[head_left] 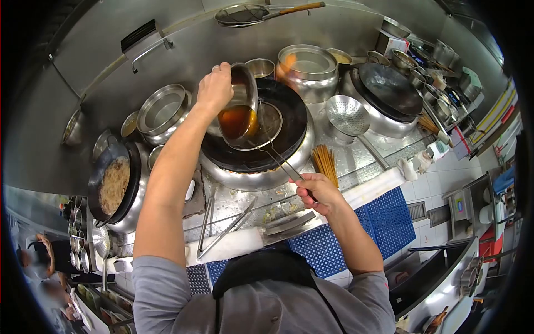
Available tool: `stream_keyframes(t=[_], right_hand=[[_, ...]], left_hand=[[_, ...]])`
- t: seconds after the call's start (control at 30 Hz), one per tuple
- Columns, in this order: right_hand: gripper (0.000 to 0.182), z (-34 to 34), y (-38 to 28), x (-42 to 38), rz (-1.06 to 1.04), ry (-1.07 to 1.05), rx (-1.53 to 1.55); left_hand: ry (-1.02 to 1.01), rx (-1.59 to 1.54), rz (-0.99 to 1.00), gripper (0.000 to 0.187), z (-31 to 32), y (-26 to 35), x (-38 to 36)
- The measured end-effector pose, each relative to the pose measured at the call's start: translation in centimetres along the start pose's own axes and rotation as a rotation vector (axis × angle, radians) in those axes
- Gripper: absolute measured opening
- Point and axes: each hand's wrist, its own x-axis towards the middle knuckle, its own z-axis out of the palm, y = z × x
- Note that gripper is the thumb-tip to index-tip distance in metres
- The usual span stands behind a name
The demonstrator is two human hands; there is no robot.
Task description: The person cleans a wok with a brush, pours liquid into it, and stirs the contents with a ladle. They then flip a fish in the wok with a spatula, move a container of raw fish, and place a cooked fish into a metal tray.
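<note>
My left hand (216, 89) grips the rim of a metal bowl (243, 92), tipped steeply over the central wok. Amber-brown liquid (236, 121) lies in its lower side. Closed around a long handle, my right hand (321, 193) holds a wire strainer (272, 121) below and beside the bowl's lip. The strainer overlaps the dark wok (296, 108), which sits on a round steel burner ring; the bowl hides part of its mesh. Near my right hand, a bamboo brush (325, 164) rests on the steel counter.
At left, another wok (115, 183) holds pale brown food. Tongs (222, 222) lie at the counter's front edge. A perforated ladle (347, 116) and a third wok (389, 86) stand right; lidded steel pots (307, 62) line the back. People work at far left.
</note>
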Motion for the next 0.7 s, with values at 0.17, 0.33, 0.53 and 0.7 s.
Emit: stream_keyframes(t=[0.17,0.33,0.53,0.7], right_hand=[[0.019,-0.3,-0.3,0.0,0.010,0.001,-0.007],[0.019,-0.8,-0.6,0.5,0.040,0.000,-0.017],[0.017,-1.4,-0.8,0.8,0.039,0.003,-0.052],[0.016,-2.2,-1.2,0.7,0.036,-0.011,-0.075]], left_hand=[[0.082,0.034,0.212,0.029,-0.4,0.5,-0.7],[0.131,0.059,0.328,0.028,-1.2,1.0,-1.3],[0.233,0.076,0.345,0.022,-2.3,1.1,-1.6],[0.338,0.001,0.284,0.019,-2.6,0.4,-1.7]])
